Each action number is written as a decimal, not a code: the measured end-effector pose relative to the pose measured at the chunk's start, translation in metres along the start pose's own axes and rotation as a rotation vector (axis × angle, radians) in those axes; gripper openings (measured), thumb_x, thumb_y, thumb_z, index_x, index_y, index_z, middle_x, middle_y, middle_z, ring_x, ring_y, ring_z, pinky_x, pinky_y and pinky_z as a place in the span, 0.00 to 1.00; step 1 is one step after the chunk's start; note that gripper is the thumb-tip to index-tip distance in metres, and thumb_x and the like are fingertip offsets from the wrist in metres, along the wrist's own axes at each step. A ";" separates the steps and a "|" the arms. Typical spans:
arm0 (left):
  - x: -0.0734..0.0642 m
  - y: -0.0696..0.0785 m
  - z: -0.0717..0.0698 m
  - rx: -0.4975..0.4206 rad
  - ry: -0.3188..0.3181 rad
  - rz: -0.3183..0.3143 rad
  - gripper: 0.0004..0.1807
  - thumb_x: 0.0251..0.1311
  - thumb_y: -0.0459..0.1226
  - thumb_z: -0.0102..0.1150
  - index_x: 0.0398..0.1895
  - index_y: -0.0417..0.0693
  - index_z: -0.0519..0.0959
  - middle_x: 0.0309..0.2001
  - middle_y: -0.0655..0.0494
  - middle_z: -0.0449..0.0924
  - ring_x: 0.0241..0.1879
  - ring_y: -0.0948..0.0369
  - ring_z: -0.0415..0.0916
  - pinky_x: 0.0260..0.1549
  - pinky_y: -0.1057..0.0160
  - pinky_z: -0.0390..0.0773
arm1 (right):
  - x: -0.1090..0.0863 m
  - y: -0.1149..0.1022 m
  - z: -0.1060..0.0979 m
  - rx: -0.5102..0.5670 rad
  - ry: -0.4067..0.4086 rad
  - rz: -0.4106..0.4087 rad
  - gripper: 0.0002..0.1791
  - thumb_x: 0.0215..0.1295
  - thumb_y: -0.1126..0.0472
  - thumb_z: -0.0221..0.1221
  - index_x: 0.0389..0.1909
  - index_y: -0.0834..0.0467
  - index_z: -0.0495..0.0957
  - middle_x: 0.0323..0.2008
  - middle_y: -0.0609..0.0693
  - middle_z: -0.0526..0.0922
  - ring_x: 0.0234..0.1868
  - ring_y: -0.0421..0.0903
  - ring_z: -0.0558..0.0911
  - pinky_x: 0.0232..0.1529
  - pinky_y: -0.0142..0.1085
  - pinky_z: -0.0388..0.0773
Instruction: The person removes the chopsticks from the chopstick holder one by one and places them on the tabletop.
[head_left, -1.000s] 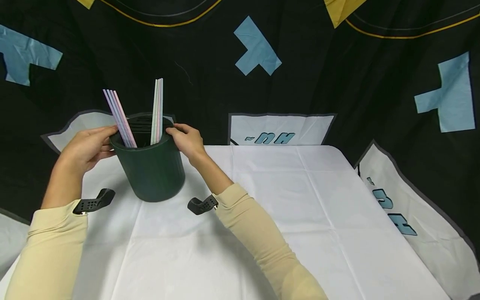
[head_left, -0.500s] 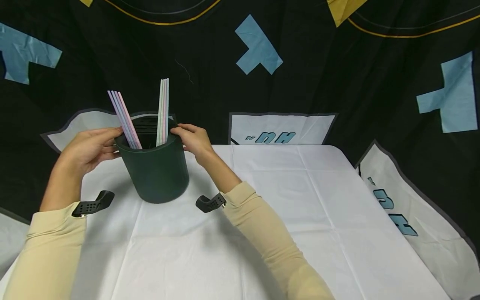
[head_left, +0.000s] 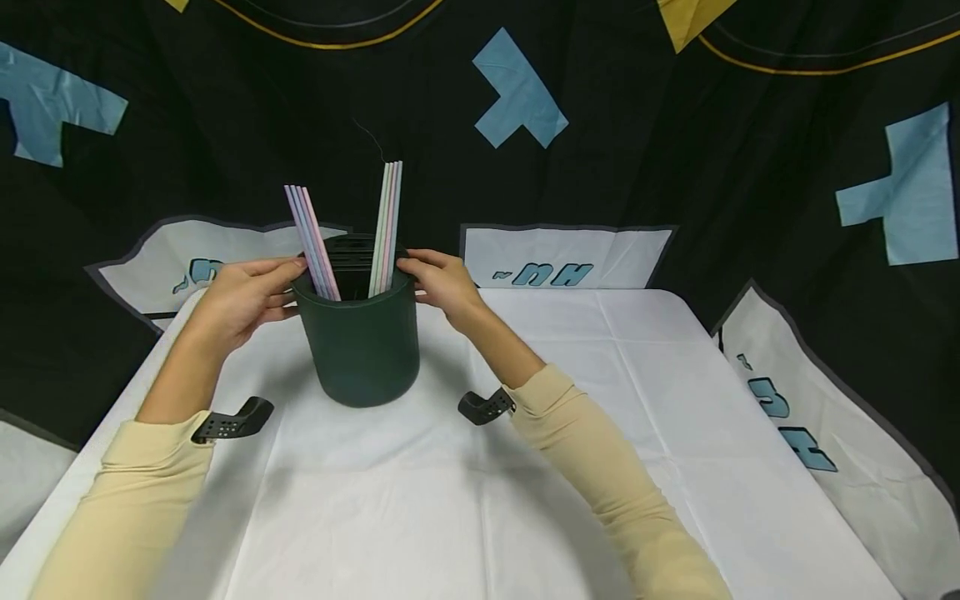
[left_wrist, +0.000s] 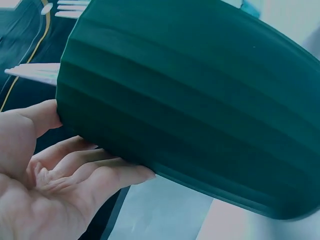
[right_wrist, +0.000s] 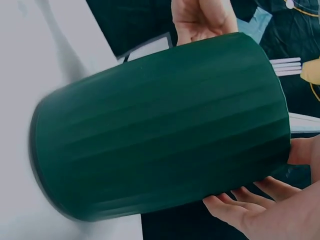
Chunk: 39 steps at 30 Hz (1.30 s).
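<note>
1. Left of centre over the white table (head_left: 562, 375): a green bin (head_left: 363, 354), can't tell if its base touches.
2. Left hand (head_left: 243, 300) grips it by the rim, thumb up top, fingers slightly spread.
3. Right hand (head_left: 446, 287) pinches the opposite side, fingertips a bit apart.
4. Two bundles of pastel sticks (head_left: 387, 229) poke out.

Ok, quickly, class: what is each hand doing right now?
Left hand: holding the pot near its top.
Right hand: holding the pot too, opposite side.
</note>
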<state>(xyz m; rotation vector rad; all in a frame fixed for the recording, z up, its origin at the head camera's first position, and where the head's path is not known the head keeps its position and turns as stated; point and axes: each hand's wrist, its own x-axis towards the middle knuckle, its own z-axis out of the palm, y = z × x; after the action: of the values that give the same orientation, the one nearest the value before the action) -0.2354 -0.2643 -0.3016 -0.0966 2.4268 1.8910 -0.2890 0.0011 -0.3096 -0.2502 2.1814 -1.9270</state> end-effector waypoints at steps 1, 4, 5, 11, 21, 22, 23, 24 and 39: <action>0.000 0.002 0.007 0.008 -0.001 0.005 0.43 0.67 0.59 0.57 0.77 0.43 0.63 0.65 0.53 0.77 0.52 0.66 0.84 0.54 0.57 0.80 | -0.002 0.001 -0.007 -0.002 -0.007 0.002 0.26 0.74 0.54 0.58 0.70 0.55 0.73 0.64 0.54 0.78 0.61 0.53 0.81 0.63 0.45 0.80; 0.002 0.008 0.027 0.003 -0.008 0.024 0.40 0.69 0.57 0.56 0.76 0.42 0.65 0.72 0.41 0.69 0.63 0.53 0.78 0.56 0.55 0.79 | -0.007 0.003 -0.027 0.018 -0.012 0.007 0.27 0.74 0.54 0.58 0.71 0.56 0.71 0.65 0.54 0.78 0.63 0.53 0.80 0.64 0.45 0.79; 0.003 0.009 0.033 -0.013 -0.015 0.029 0.39 0.70 0.56 0.57 0.75 0.41 0.65 0.72 0.41 0.69 0.65 0.50 0.75 0.57 0.54 0.79 | -0.009 0.003 -0.034 0.026 -0.006 0.009 0.27 0.74 0.54 0.58 0.71 0.56 0.71 0.65 0.55 0.78 0.63 0.53 0.80 0.64 0.45 0.79; 0.010 0.017 0.074 -0.093 -0.047 0.046 0.35 0.71 0.50 0.59 0.73 0.40 0.68 0.71 0.42 0.70 0.67 0.48 0.73 0.59 0.52 0.78 | -0.021 0.009 -0.076 0.062 0.019 0.018 0.26 0.74 0.56 0.58 0.70 0.59 0.71 0.63 0.57 0.79 0.62 0.54 0.81 0.63 0.44 0.80; 0.022 0.022 0.119 -0.073 -0.075 0.053 0.35 0.70 0.50 0.61 0.73 0.41 0.68 0.72 0.45 0.70 0.70 0.48 0.69 0.61 0.50 0.78 | -0.037 0.016 -0.124 0.099 0.027 0.052 0.27 0.76 0.58 0.54 0.72 0.62 0.67 0.63 0.58 0.76 0.66 0.57 0.77 0.67 0.47 0.76; 0.023 0.022 0.121 -0.068 -0.073 0.054 0.35 0.70 0.50 0.61 0.73 0.41 0.68 0.72 0.45 0.70 0.70 0.48 0.70 0.60 0.50 0.78 | -0.037 0.016 -0.126 0.096 0.027 0.052 0.27 0.76 0.58 0.54 0.73 0.62 0.67 0.63 0.57 0.76 0.66 0.57 0.77 0.67 0.47 0.76; 0.023 0.022 0.122 -0.062 -0.071 0.058 0.35 0.70 0.49 0.61 0.73 0.41 0.68 0.71 0.45 0.70 0.69 0.48 0.70 0.60 0.50 0.79 | -0.038 0.017 -0.128 0.094 0.024 0.049 0.27 0.76 0.58 0.54 0.73 0.62 0.67 0.62 0.57 0.77 0.66 0.57 0.78 0.67 0.47 0.76; 0.023 0.022 0.123 -0.056 -0.070 0.063 0.34 0.70 0.49 0.61 0.73 0.41 0.69 0.71 0.45 0.71 0.69 0.48 0.70 0.60 0.50 0.79 | -0.038 0.017 -0.129 0.089 0.024 0.045 0.28 0.76 0.58 0.54 0.73 0.62 0.67 0.62 0.57 0.77 0.65 0.57 0.78 0.66 0.47 0.77; 0.036 0.023 0.115 -0.090 -0.250 0.078 0.34 0.73 0.44 0.57 0.77 0.42 0.61 0.73 0.44 0.68 0.69 0.50 0.71 0.66 0.49 0.74 | -0.036 0.027 -0.136 0.043 0.029 -0.038 0.28 0.75 0.56 0.57 0.71 0.62 0.69 0.66 0.60 0.76 0.61 0.55 0.81 0.63 0.46 0.80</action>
<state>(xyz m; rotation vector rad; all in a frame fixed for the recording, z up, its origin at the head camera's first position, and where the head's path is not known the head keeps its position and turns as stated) -0.2718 -0.1476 -0.3111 0.2197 2.2117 1.9127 -0.2915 0.1436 -0.3188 -0.2590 2.1654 -2.0080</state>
